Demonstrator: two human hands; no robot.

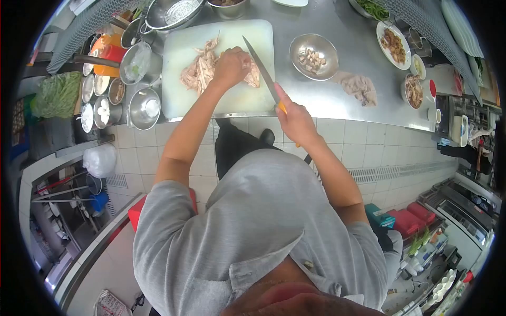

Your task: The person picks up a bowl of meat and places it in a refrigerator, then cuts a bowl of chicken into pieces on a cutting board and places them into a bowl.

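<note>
My right hand (296, 122) is closed round the yellow handle of a kitchen knife (260, 66). Its long blade points up and to the left, over the right side of a white cutting board (221, 108). On the board, my left hand (230, 67) rests with curled fingers on pale strips of meat, which look like chicken. The larger pile of meat (196, 73) lies left of that hand, and a smaller piece (253, 78) shows between it and the blade. My left fingertips are partly hidden.
Right of the board stands a steel bowl (322, 69) with pale chopped pieces, beside a crumpled cloth (358, 88). Several steel bowls and containers crowd the left, including an empty-looking pot (143, 113). A white plate of brown food (387, 48) stands at the far right.
</note>
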